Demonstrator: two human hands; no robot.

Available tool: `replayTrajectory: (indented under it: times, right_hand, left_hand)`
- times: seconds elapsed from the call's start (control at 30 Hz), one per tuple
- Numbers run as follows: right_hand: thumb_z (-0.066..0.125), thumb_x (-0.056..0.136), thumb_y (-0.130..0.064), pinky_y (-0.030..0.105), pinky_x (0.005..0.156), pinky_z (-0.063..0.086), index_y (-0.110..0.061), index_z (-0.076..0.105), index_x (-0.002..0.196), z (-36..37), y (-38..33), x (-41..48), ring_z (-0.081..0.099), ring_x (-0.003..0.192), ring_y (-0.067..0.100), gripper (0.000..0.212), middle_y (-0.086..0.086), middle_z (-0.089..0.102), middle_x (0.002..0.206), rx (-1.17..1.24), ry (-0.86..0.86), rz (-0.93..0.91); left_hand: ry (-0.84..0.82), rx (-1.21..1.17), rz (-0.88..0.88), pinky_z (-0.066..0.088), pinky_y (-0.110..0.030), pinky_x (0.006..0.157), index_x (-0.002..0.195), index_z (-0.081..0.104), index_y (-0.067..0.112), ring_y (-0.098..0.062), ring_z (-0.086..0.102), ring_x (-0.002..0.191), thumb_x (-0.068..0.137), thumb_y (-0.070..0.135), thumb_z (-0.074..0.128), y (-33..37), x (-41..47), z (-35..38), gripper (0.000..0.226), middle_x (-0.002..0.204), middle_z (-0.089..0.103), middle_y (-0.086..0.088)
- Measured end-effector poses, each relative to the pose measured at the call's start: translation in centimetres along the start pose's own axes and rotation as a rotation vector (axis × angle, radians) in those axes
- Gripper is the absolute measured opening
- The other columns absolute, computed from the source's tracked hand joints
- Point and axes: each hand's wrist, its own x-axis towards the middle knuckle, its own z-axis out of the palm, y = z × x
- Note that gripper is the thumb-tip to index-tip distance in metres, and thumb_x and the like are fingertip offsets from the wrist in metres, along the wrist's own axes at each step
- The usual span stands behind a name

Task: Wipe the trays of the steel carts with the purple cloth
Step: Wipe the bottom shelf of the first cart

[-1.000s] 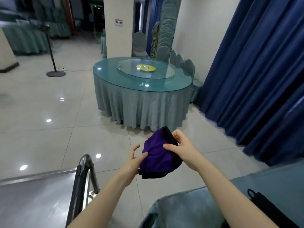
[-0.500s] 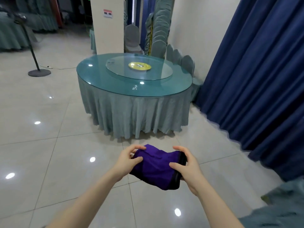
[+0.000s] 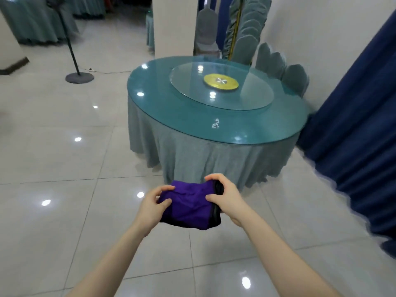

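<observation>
I hold the folded purple cloth (image 3: pixel 188 205) with a black edge in front of me, above the tiled floor. My left hand (image 3: pixel 153 207) grips its left side, thumb on top. My right hand (image 3: pixel 227 198) grips its right side over the black edge. The cloth hangs between both hands, bunched and creased. No steel cart or tray is in view.
A round table (image 3: pixel 186 106) with a glass top, a glass turntable and a grey-green skirt stands just ahead. Dark blue curtains (image 3: pixel 355 133) hang on the right. A floor stand (image 3: pixel 79 77) and a white pillar (image 3: pixel 173 26) are farther back, with covered chairs by the wall.
The steel cart at the lower left has left the view as my head turned. The cloth went from upright in my hands to held flat between them, nearer the table.
</observation>
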Motion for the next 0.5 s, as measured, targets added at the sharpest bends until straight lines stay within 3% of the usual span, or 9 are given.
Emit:
replayTrajectory:
  times: [0.07, 0.2, 0.27, 0.37, 0.5]
  right_hand:
    - [0.064, 0.077, 0.008, 0.021, 0.057, 0.049, -0.032, 0.062, 0.106, 2.4, -1.5, 3.8, 0.058, 0.082, 0.008, 0.049, -0.007, 0.061, 0.104, -0.015, -0.067, -0.009]
    - [0.065, 0.078, 0.004, 0.024, 0.053, 0.05, -0.036, 0.062, 0.103, 9.0, -4.9, 11.5, 0.058, 0.081, 0.012, 0.047, -0.002, 0.061, 0.107, -0.087, -0.264, -0.058]
    - [0.064, 0.078, 0.004, 0.024, 0.05, 0.049, -0.038, 0.062, 0.101, 13.3, -6.8, 15.1, 0.058, 0.08, 0.013, 0.048, -0.004, 0.061, 0.107, -0.1, -0.391, -0.08]
    - [0.063, 0.079, 0.006, 0.029, 0.06, 0.053, -0.036, 0.063, 0.103, 21.4, -9.4, 19.3, 0.06, 0.094, 0.019, 0.049, -0.002, 0.059, 0.115, -0.091, -0.602, -0.133]
    - [0.061, 0.08, 0.006, 0.036, 0.065, 0.057, -0.038, 0.063, 0.104, 33.9, -12.5, 20.6, 0.06, 0.096, 0.018, 0.05, -0.008, 0.058, 0.113, -0.029, -0.961, -0.144]
  left_hand:
    - [0.091, 0.03, 0.013, 0.054, -0.03, 0.083, 0.098, 0.07, 0.034, -0.016, 0.062, 0.096, 0.088, -0.002, 0.058, 0.4, 2.2, -3.0, 0.04, 0.115, 0.058, 0.001]
    - [0.304, 0.053, -0.03, 0.051, -0.05, 0.093, 0.102, 0.069, 0.033, -0.026, 0.058, 0.106, 0.09, 0.004, 0.056, 0.1, 5.0, -9.9, 0.034, 0.121, 0.054, -0.005]
    - [0.435, 0.056, -0.046, 0.05, -0.049, 0.095, 0.102, 0.07, 0.032, -0.026, 0.058, 0.106, 0.09, 0.003, 0.056, 0.2, 5.6, -13.5, 0.034, 0.12, 0.053, -0.004]
    - [0.655, 0.074, -0.076, 0.05, -0.048, 0.095, 0.103, 0.07, 0.031, -0.023, 0.059, 0.105, 0.09, 0.003, 0.057, 0.0, 4.8, -19.3, 0.034, 0.116, 0.054, 0.001]
    - [0.988, 0.105, -0.166, 0.047, -0.04, 0.099, 0.103, 0.069, 0.036, -0.017, 0.058, 0.106, 0.09, 0.005, 0.058, -0.8, 0.2, -26.7, 0.036, 0.116, 0.052, 0.002]
